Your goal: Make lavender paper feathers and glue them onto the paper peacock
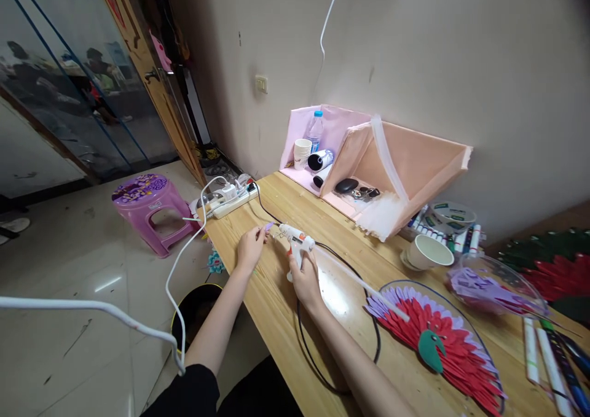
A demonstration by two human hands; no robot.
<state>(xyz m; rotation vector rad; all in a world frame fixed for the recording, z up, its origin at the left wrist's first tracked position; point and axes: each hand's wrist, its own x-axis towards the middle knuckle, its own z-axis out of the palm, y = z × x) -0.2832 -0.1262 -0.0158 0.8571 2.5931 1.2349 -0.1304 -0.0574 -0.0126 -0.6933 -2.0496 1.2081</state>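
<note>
My right hand (304,277) grips a white hot glue gun (296,242), its nozzle pointing left over the wooden table (276,294). A long glue stick (354,279) trails out of the gun's back to the right. My left hand (250,245) pinches a small purple paper piece (268,226) right at the nozzle tip. To the right lies a round craft (437,337) of red and purple paper feathers with a green bird head.
A power strip (233,199) with plugs sits at the table's far-left corner, black cable looping across the table. Pink foam boxes (396,165), a white cup (428,252), markers and a plastic bowl of purple pieces (493,285) stand right. A purple stool (147,208) and a dark bin (198,309) are on the floor.
</note>
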